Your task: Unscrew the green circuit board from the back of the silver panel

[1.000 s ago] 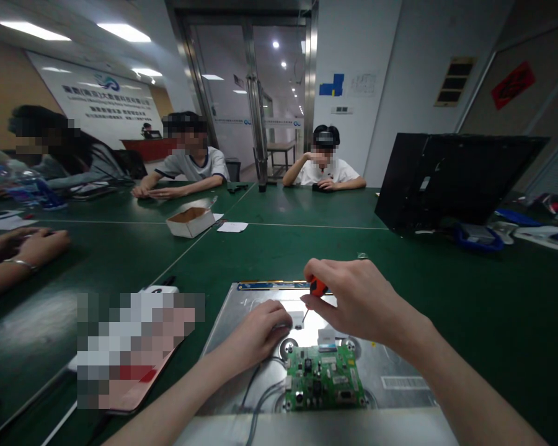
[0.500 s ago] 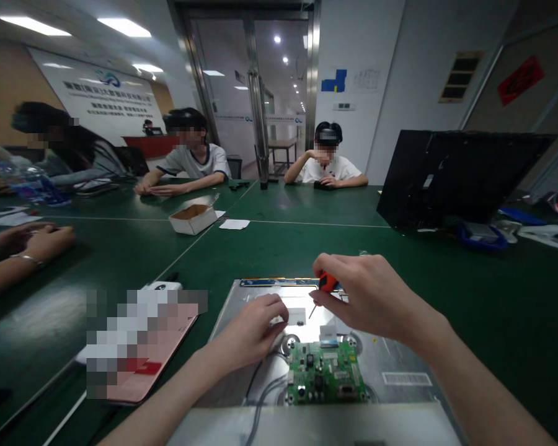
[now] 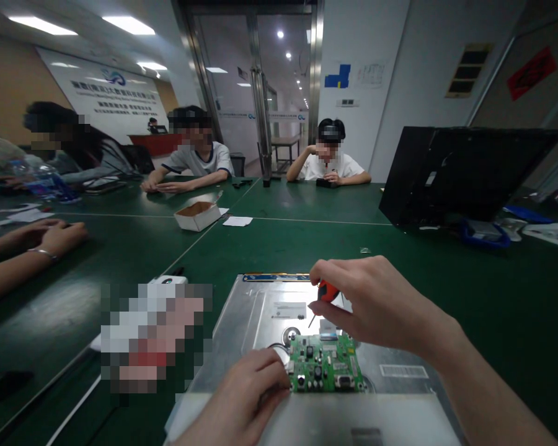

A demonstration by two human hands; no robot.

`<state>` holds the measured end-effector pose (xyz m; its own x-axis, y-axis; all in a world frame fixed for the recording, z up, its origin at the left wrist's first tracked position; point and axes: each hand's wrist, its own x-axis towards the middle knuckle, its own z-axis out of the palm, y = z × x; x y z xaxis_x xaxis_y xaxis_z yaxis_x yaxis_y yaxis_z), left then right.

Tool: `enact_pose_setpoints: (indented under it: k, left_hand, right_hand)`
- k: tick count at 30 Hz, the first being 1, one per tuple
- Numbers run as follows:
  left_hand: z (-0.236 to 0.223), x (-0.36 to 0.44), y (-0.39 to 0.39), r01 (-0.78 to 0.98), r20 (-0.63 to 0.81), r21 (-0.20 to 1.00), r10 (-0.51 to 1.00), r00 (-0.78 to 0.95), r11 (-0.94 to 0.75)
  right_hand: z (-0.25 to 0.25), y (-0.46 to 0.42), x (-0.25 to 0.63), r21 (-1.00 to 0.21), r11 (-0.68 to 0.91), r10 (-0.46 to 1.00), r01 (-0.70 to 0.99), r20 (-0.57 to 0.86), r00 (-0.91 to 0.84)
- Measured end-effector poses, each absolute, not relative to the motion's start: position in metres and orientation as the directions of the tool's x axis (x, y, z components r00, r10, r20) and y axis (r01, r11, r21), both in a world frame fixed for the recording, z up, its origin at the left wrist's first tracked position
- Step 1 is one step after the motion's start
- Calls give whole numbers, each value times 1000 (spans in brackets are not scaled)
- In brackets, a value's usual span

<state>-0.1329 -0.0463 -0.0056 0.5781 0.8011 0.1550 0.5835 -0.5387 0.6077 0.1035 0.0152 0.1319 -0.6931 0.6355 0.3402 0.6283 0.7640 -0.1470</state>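
My right hand (image 3: 353, 294) is closed on the orange and black handle of a small screwdriver (image 3: 326, 291). Its thin shaft slants down and to the left, with the tip above the metal back of a display panel (image 3: 253, 310). A green circuit board (image 3: 324, 364) is mounted on that panel, at its near middle. At the board's left edge my left hand (image 3: 255, 390) has its fingers bent and drawn together. Its fingertips are partly hidden, so I cannot make out what they hold, if anything. A barcode label (image 3: 403, 371) lies on the panel, right of the board.
Phones or similar flat items, blurred out, lie left of the panel with a white cable (image 3: 77, 409). Farther off stand an open white box (image 3: 198, 218) and a large black monitor (image 3: 460, 179). Another person's hands (image 3: 58, 241) rest at the left; several people sit around the green table.
My left hand has moved down and nearer, from above the panel beside the screwdriver tip to the board's left edge. My right hand stays with the screwdriver in nearly the same place.
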Motion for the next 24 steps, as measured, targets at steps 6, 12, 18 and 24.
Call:
enact_pose_setpoints:
  k: [6,12,18,24]
  left_hand:
    - [-17,-125,-46,588,240,549,785,571,-595]
    - [-21,-126,-48,574,287,537,774,565,-618]
    - [-21,-124,-50,579,321,525,775,544,-624]
    - [-23,-124,-52,596,315,519,785,534,-613]
  right_hand:
    - [136,11,103,-193,787,617,586,281,-735]
    - [135,10,100,-211,793,608,571,231,-760]
    - [133,10,98,-179,800,600,573,234,-765]
    - [133,8,92,-201,808,586,553,185,-789]
